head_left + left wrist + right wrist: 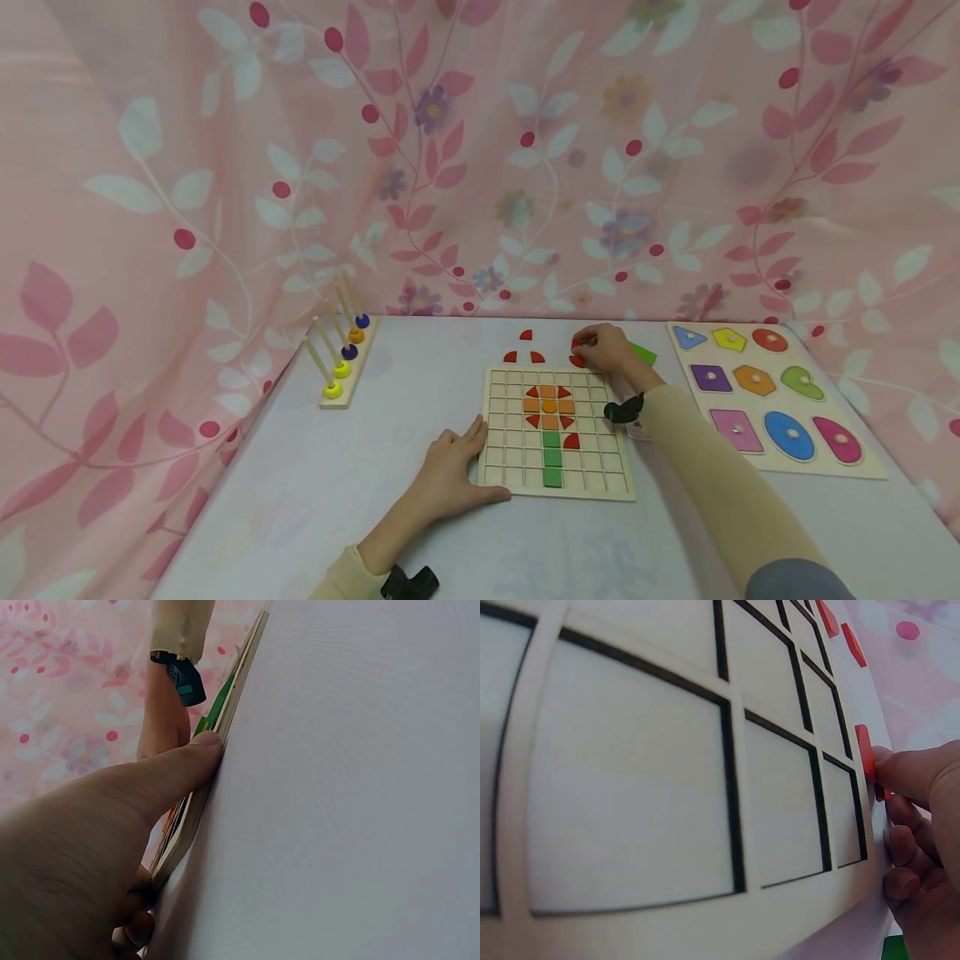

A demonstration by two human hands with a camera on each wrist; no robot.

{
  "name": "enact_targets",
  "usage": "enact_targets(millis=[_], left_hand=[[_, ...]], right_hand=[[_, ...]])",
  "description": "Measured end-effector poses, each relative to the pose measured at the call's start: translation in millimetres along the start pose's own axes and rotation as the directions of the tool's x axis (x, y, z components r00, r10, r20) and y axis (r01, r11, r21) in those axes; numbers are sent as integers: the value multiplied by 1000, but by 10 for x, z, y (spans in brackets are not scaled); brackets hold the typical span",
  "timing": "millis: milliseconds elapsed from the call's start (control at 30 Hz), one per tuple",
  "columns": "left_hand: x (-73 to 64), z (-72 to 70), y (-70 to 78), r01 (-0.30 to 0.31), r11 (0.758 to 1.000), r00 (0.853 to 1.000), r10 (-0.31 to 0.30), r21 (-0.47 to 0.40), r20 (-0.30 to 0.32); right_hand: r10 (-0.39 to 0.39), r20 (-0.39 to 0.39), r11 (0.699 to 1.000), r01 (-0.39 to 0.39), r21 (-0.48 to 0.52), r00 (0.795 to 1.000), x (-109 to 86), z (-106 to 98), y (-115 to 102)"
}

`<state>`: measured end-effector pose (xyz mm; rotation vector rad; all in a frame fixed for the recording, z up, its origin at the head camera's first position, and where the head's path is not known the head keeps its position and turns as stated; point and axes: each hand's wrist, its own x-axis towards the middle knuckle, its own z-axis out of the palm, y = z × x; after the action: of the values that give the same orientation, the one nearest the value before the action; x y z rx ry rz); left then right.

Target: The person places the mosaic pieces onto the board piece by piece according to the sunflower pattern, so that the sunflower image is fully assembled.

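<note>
A wooden grid board (517, 475) lies on the table, with orange squares, red triangles and an orange round piece forming a flower above a stem of green squares (552, 457). One red quarter-circle piece (572, 441) sits beside the stem. My left hand (446, 475) rests at the board's front left corner, thumb along the near edge (187, 825) and fingers spread at the left side. Beyond the board's far right corner, my right hand (609, 348) pinches a red quarter-circle piece (865, 754) between thumb and fingers. Another red piece (576, 361) lies just below those fingertips.
Several loose red pieces (527, 335) lie behind the board. A green piece (643, 354) is partly hidden by the right hand. To the right lies a shape puzzle board (723, 408); at the left stands a peg stand (348, 377) with coloured beads.
</note>
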<state>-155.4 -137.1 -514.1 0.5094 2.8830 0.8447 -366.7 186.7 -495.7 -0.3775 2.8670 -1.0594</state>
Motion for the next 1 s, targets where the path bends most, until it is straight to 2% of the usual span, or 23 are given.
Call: enact_targets(millis=[433, 700, 867, 1000], left_hand=[[-19, 8, 9, 8, 1000, 1000, -8, -4, 8], [-15, -3, 12, 9, 1000, 1000, -9, -9, 7], [-12, -11, 12, 5, 1000, 1000, -5, -6, 4], [-8, -16, 11, 5, 1000, 1000, -5, -4, 5]], right_hand=[[-29, 42, 996, 32, -84, 999, 25, 12, 36], [-62, 42, 995, 65, -71, 997, -2, -25, -10], [-102, 34, 993, 104, -55, 994, -88, -88, -118], [-127, 10, 991, 127, -38, 992, -248, -109, -214]])
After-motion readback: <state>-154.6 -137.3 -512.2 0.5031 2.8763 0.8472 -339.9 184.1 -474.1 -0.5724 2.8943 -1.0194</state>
